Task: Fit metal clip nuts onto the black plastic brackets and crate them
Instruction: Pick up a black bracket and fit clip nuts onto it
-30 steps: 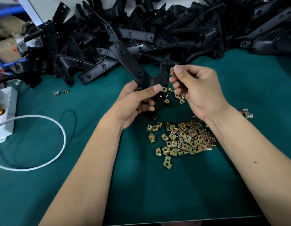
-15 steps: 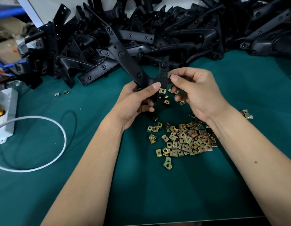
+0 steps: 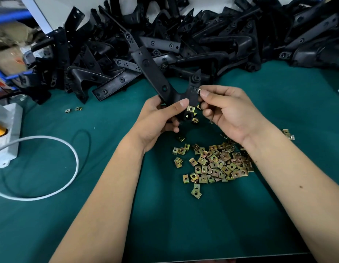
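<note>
My left hand (image 3: 157,118) grips a forked black plastic bracket (image 3: 151,73) above the green mat, thumb across its junction. One brass-coloured clip nut (image 3: 190,109) sits fitted on the bracket just below my left thumb. My right hand (image 3: 227,111) pinches another clip nut (image 3: 199,91) against the edge of the bracket's short right arm. A loose pile of clip nuts (image 3: 214,164) lies on the mat below both hands.
A big heap of black brackets (image 3: 203,40) fills the back of the table. A white cable (image 3: 56,168) loops at the left beside a white box (image 3: 7,130). Stray clip nuts lie at left (image 3: 72,109) and right (image 3: 288,134). The table's front edge runs along the bottom.
My right hand has brought the pinched clip nut down and left against the bracket's short arm. My left hand holds the bracket almost still.
</note>
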### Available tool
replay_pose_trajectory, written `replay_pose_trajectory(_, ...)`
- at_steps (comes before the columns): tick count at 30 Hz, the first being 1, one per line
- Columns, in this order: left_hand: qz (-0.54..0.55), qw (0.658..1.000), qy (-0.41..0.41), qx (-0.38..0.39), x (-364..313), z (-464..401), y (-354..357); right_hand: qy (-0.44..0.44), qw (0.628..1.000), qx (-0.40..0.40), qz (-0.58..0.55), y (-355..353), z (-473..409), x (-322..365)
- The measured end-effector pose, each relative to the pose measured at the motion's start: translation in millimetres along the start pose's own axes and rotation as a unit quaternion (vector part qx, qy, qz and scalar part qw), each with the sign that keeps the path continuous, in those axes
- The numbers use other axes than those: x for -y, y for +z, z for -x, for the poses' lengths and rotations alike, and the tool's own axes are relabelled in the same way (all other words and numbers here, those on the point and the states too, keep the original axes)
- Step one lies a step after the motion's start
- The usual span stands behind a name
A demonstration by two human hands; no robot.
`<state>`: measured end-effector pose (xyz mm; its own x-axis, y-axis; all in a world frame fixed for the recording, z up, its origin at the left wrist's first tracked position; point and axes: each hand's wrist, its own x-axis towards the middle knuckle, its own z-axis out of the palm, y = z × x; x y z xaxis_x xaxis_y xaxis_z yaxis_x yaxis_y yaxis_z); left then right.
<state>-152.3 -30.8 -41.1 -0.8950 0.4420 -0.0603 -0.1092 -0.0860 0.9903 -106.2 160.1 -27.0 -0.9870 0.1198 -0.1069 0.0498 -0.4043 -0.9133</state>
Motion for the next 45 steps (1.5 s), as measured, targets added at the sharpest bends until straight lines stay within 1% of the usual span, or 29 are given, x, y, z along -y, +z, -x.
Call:
replay_pose_trajectory(6,-0.010,1.000,0.007,-0.003,2.3,-0.9,0.5,0.001,1.000,-0.003,0.002,-2.3,-1.2,-1.0)
replay_pose_trajectory(17,-0.002,1.000,0.005,-0.010,1.6,0.1,0.9,-0.006,1.000,0.020,-0.006,-3.5,-0.6,0.0)
replay_pose_trajectory(29,-0.006,1.000,0.006,-0.009,0.7,0.7,1.2,-0.022,1.000,-0.008,0.004,-0.2,-0.6,-1.1)
replay_pose_trajectory(36,-0.006,1.000,0.004,-0.008,1.3,0.5,1.4,-0.024,0.999,-0.005,0.024,0.1,-0.3,-1.5)
replay_pose_trajectory(41,-0.044,0.999,0.008,-0.013,0.4,0.4,0.8,-0.033,0.997,-0.017,0.063,-1.0,-0.7,-0.3)
replay_pose_trajectory(45,-0.080,0.997,0.022,-0.010,-0.5,1.1,2.0,-0.018,0.998,-0.024,0.059,-1.7,0.0,-0.2)
